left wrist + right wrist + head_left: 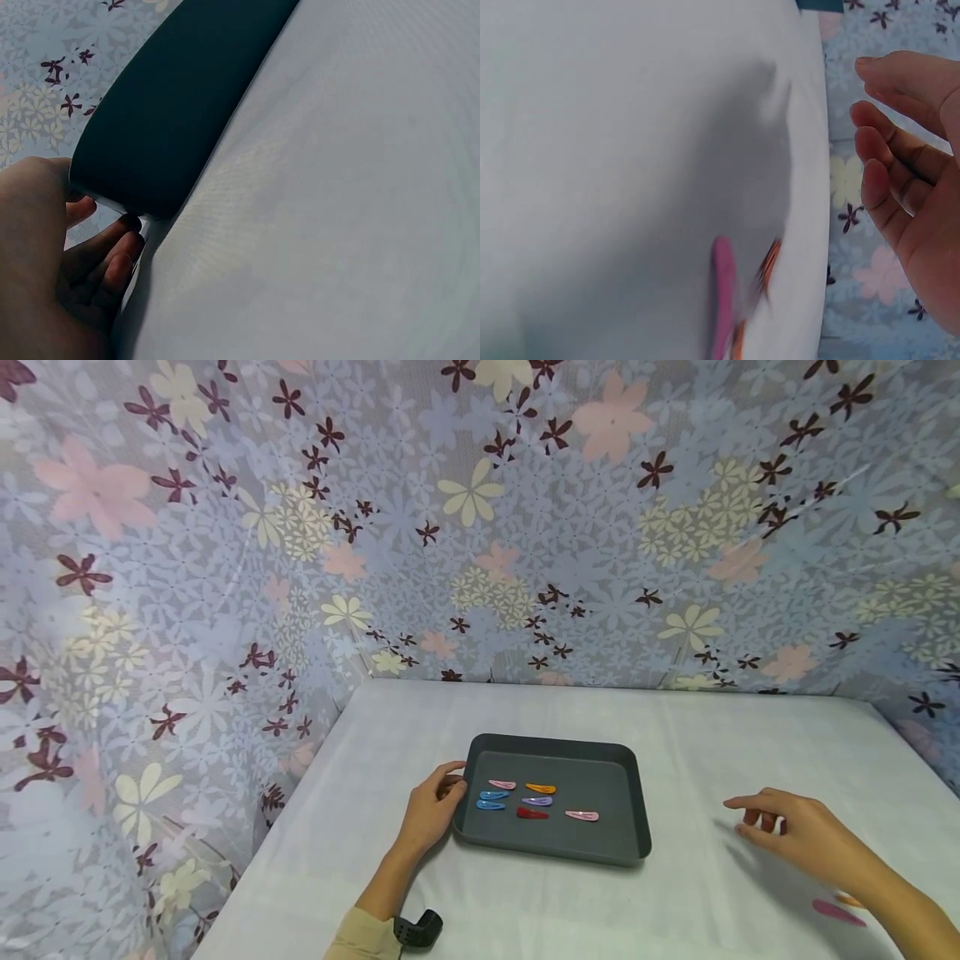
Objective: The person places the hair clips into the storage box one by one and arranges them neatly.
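My left hand (433, 806) is at the left edge of a dark grey tray (551, 850), its bent fingers and thumb gripping the side wall. In the left wrist view the tray (180, 105) fills the top, its rim partly hiding that hand (75, 262). Several snap hair clips lie in the tray: pink (582, 816), orange (541, 788), purple (537, 801), red (532, 813) and blue (491, 805) ones among them. Well right of the tray, my right hand (798, 827) hovers above the table, fingers loosely bent and holding nothing. Beneath its forearm lie a magenta clip (838, 912) and an orange clip (850, 901).
A white cloth (697, 743) covers the table. Floral fabric (525, 527) hangs behind it and along the left side. A black band (418, 929) is on the left wrist. In the right wrist view, the magenta clip (724, 292) lies beside blurred orange pieces near the cloth's edge.
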